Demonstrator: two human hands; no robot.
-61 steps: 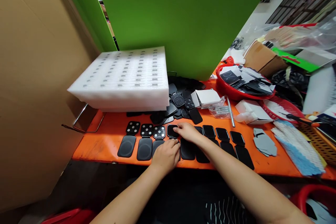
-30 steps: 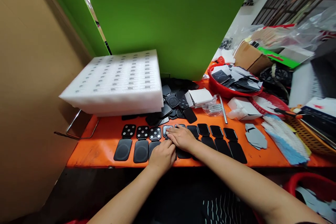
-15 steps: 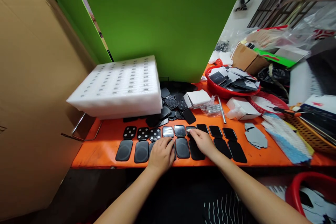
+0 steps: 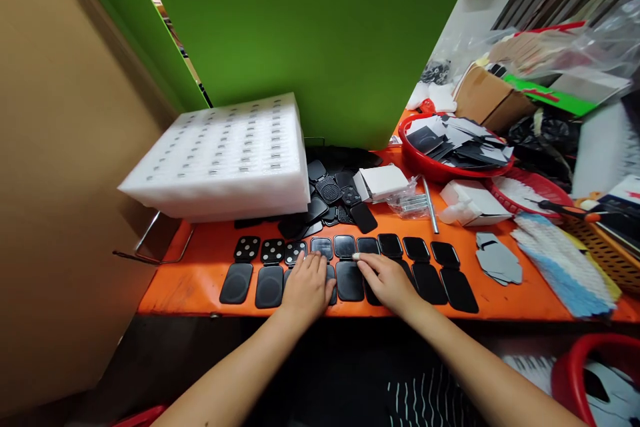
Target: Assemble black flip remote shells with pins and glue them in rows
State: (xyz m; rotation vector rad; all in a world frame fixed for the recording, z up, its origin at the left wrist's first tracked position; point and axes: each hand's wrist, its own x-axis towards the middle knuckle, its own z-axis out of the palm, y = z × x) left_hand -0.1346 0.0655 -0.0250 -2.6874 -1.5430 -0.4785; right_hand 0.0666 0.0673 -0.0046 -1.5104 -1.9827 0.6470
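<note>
A row of black hinged cases lies unfolded on the orange table, each with a smaller upper panel and a larger lower one. My left hand [image 4: 309, 285] rests palm down over the lower panels left of the middle, fingers stretched out, partly hiding them. My right hand [image 4: 387, 280] lies over the lower panels to the right, its fingertips beside the hinge of a middle case [image 4: 350, 281]. That case's lower panel looks dark and glossy. White dots mark the upper panel of the leftmost case [image 4: 247, 249]. On the far right case [image 4: 459, 290] both panels are plain black.
Behind the row are a white foam block [image 4: 215, 193], piled black cases [image 4: 317, 207] and a white box [image 4: 383, 181]. To the right sit a red basin [image 4: 417, 163] of cut sheets, grey cut pieces [image 4: 499, 260] and a blue-white cloth [image 4: 560, 267]. A cardboard panel [image 4: 75, 180] stands left.
My right hand has moved down from a case's upper panel toward the hinges. The middle case's lower panel now looks darker and glossier. My left hand stays over the same cases; the view shifts slightly.
</note>
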